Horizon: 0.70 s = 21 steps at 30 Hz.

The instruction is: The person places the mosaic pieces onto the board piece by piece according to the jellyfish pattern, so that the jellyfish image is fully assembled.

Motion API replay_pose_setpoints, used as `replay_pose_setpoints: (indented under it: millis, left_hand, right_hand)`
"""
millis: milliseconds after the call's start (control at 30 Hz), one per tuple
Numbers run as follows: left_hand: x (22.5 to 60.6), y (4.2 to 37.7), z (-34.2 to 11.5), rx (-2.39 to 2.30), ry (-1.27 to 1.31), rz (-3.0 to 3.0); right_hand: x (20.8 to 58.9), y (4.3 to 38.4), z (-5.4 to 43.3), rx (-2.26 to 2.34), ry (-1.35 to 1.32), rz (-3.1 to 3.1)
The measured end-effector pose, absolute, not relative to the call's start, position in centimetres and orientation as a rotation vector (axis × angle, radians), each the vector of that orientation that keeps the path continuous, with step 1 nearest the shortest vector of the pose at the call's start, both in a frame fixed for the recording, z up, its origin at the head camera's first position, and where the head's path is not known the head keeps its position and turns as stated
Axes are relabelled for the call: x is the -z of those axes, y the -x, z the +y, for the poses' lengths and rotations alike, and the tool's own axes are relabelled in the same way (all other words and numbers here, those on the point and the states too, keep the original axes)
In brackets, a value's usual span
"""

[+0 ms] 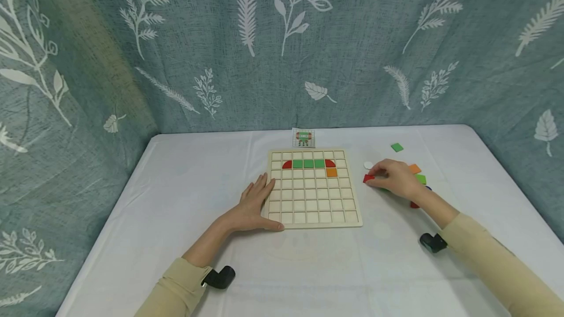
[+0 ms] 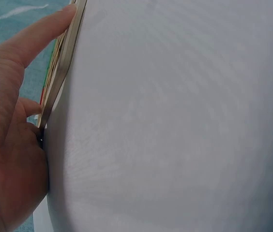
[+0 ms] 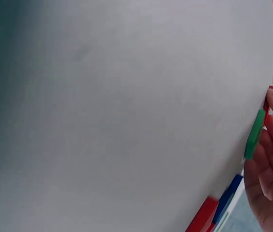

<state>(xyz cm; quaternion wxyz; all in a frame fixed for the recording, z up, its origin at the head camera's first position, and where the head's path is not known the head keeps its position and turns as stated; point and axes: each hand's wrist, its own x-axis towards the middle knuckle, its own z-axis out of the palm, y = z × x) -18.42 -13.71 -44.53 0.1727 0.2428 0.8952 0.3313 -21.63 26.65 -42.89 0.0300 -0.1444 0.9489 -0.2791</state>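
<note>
A pale wooden grid board point(image 1: 308, 204) lies flat on the table. Three green square tiles point(image 1: 308, 164) form a row near its top, with a red rounded tile point(image 1: 287, 165) at the left end and another red rounded tile point(image 1: 330, 163) at the right. Beneath the right one sits an orange square tile point(image 1: 332, 172). My left hand point(image 1: 252, 210) rests along the board's left edge, fingers extended, thumb at the front corner. Right of the board, my right hand point(image 1: 394, 178) pinches a red tile point(image 1: 367, 179) between thumb and fingers. A green tile point(image 3: 255, 134) lies close beneath that hand.
Behind the board stands a small pattern card point(image 1: 303, 138). Around the right hand lie a white round piece point(image 1: 368, 165), a green tile point(image 1: 397, 147), an orange tile point(image 1: 414, 169), a light green tile point(image 1: 421, 179), a blue piece point(image 3: 228, 198) and a red piece point(image 3: 202, 215).
</note>
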Motion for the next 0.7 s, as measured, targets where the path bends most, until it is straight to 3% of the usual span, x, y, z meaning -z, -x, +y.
replay_pose_setpoints:
  millis: [467,700]
  left_hand:
    - [44.6,18.4,-13.8,-0.935,-0.69,2.539]
    - [44.8,18.5,-13.8,-0.912,-0.697,2.542]
  right_hand:
    - [42.6,22.8,20.4,0.974,0.849,2.775]
    - [42.5,23.0,19.6,0.969,0.915,2.735]
